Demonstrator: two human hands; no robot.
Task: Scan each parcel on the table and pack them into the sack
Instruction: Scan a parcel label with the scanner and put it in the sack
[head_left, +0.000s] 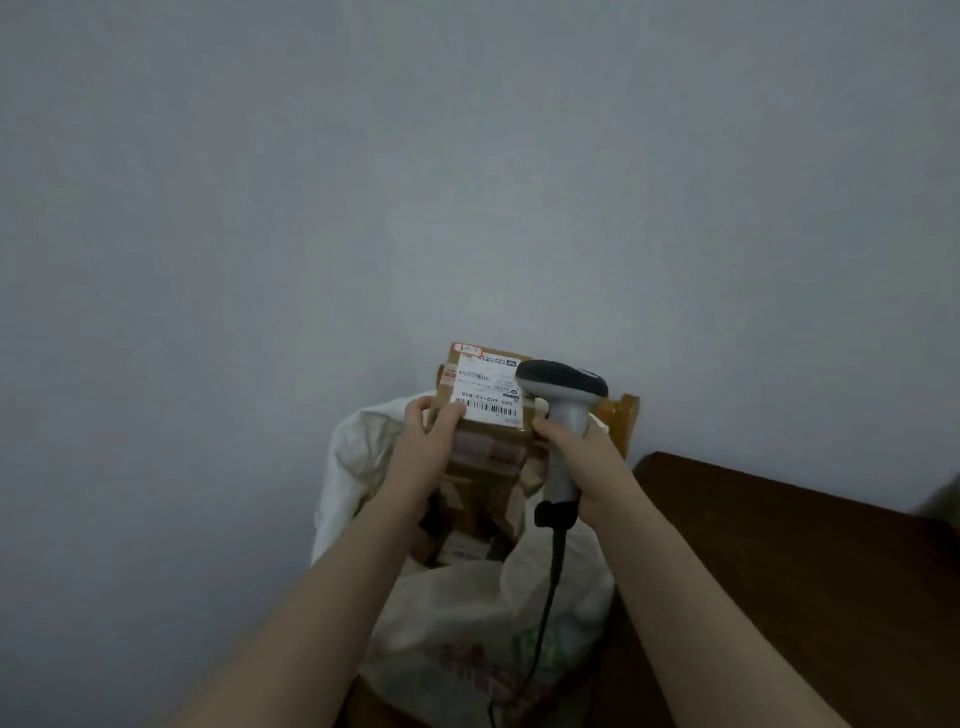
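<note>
Left grip (428, 436) curled round the near-left edge of a brown parcel (488, 395), thumb on its white label, held above the open white sack (467, 623). Right grip (582, 457) wrapped round the grey scanner (563, 387) handle, scanner head just beside the label. More parcels (467, 519) inside the sack. Dark bench (779, 545) at right.
</note>
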